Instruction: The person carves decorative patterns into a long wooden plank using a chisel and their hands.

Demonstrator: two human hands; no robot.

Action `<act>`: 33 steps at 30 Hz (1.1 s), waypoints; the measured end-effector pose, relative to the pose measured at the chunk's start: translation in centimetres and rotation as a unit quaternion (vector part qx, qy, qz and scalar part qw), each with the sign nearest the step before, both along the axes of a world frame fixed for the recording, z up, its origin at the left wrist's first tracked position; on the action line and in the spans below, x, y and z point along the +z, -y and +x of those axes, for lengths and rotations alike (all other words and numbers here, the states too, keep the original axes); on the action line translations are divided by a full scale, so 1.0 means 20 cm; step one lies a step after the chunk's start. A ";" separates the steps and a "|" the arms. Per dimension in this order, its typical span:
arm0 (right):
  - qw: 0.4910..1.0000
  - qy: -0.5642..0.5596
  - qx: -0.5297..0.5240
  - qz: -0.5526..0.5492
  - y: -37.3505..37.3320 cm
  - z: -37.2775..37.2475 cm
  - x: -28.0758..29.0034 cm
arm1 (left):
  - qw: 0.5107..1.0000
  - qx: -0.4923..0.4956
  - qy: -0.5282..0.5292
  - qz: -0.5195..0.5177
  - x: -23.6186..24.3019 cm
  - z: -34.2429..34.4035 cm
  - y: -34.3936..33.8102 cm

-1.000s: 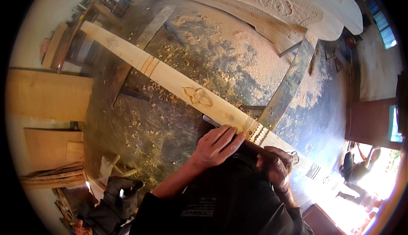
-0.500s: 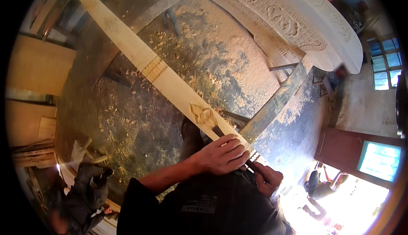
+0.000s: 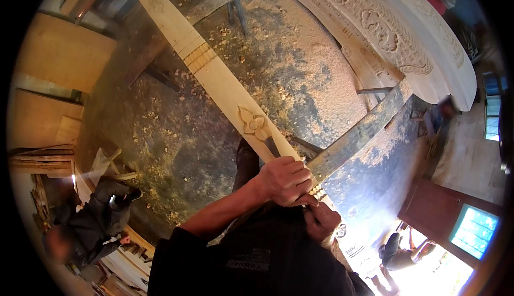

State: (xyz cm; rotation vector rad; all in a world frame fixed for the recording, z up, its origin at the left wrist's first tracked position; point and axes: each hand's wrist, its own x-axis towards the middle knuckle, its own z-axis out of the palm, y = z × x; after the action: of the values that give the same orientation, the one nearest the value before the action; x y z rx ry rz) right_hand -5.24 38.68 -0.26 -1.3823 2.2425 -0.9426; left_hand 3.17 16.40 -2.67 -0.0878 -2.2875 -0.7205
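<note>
A long pale wooden plank [image 3: 214, 84] runs diagonally from the upper left to my body. Its face bears a carved flower [image 3: 254, 125] with pointed petals, a ribbed carved band [image 3: 199, 58], and a notched part beside my hands. My left hand [image 3: 286, 181] is closed around the lower part of a chisel [image 3: 272, 147], whose dark blade points at the flower's lower edge. Behind it, my right hand [image 3: 323, 221] is closed at the chisel's handle end, close against the left. Most of the handle is hidden by my fingers.
A worn trestle beam [image 3: 358, 130] supports the plank near me, and another beam [image 3: 222, 0] crosses under its far part. A large carved panel [image 3: 380, 31] stands at upper right. Shavings lie on the floor [image 3: 214, 135]. One person [image 3: 93, 224] is at lower left, another [image 3: 401, 250] at lower right.
The whole view has shifted, moving the plank and room across the picture. My right hand has drawn closer to my left, and both still grip the chisel by the flower.
</note>
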 end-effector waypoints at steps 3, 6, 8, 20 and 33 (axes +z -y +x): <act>1.000 0.001 0.012 0.003 -0.01 -0.02 -0.03 | 1.000 -0.004 -0.005 -0.011 -0.04 0.00 -0.02; 1.000 0.027 0.002 -0.001 0.11 -0.02 0.09 | 1.000 0.016 -0.011 -0.007 -0.04 -0.01 -0.01; 1.000 -0.002 0.005 -0.025 0.15 -0.04 0.11 | 1.000 0.026 -0.006 0.003 -0.04 -0.01 -0.03; 0.914 0.354 -0.135 0.143 0.15 -0.10 0.20 | 0.999 0.035 -0.004 0.014 -0.03 -0.03 -0.01; 0.996 0.072 0.014 0.054 0.11 -0.09 0.04 | 0.998 0.016 0.065 0.000 -0.03 -0.02 0.00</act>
State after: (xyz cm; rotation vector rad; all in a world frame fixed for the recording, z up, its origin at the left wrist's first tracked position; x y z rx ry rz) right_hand -7.08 36.40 0.58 -1.2544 2.1290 -0.8689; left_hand 2.69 16.43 -3.26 -0.0035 -2.4068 -0.7274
